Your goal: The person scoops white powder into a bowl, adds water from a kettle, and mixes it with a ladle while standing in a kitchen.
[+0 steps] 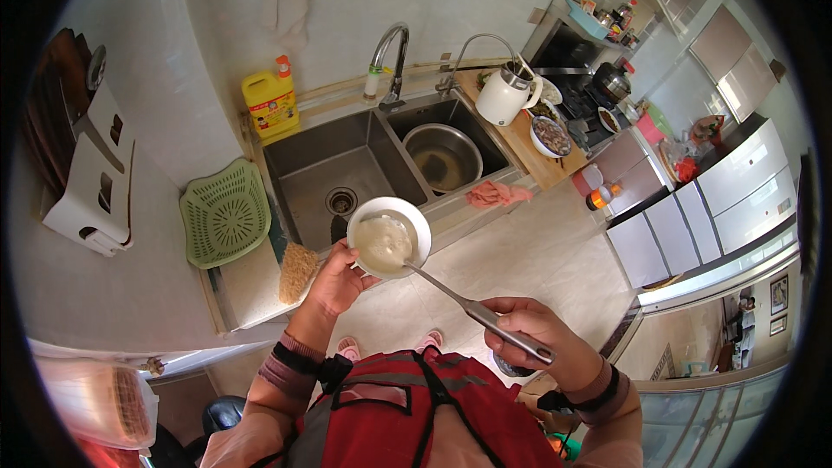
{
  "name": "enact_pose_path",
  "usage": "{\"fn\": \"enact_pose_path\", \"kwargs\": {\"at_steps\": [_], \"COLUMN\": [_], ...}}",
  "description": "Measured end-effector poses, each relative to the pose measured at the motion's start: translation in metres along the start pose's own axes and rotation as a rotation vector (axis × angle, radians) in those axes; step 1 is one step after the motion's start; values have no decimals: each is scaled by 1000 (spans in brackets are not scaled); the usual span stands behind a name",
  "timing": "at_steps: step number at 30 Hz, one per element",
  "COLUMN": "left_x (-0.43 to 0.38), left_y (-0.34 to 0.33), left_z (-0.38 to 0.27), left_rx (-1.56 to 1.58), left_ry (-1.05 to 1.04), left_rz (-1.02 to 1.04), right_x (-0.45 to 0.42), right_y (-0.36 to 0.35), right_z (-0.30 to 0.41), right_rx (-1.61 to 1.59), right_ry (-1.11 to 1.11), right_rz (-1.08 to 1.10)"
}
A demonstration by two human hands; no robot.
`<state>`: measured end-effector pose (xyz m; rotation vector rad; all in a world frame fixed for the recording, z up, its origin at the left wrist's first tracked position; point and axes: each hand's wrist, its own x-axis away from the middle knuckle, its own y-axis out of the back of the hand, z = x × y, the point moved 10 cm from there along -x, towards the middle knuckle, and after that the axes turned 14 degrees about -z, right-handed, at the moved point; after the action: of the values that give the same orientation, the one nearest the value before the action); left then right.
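My left hand (341,278) grips the rim and side of a white bowl (420,227) from the lower left. Pale, cloudy liquid with froth on top (385,244) fills part of the bowl. The metal handle of a utensil (481,312) is in my right hand (526,331), and its far end dips into the liquid, so its head is hidden. The bowl is held over the front edge of a double steel sink (325,169). A metal basin (481,162) with some liquid stands in the right sink compartment.
Left of the sink lie a green plastic basket (224,214) and a fibrous scrubber (298,273). A yellow detergent jug (270,104) stands behind. A pink cloth (497,195) lies on the front edge. On the right, a wooden board (546,172) bears a white kettle (504,99) and a food bowl (550,136).
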<state>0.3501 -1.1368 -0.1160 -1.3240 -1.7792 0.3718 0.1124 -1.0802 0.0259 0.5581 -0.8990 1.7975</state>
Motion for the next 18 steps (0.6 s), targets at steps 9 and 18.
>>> {"fn": "enact_pose_path", "kwargs": {"at_steps": [9, 18], "left_x": [0, 0], "left_y": [0, 1], "left_z": [-2, -11], "left_rx": [44, 38], "left_ry": [29, 40], "left_rz": [28, 56], "right_x": [12, 18], "right_y": [-3, -8], "right_z": [15, 26], "right_rx": [161, 624], "right_ry": [224, 664], "right_rz": [-25, -139]}}
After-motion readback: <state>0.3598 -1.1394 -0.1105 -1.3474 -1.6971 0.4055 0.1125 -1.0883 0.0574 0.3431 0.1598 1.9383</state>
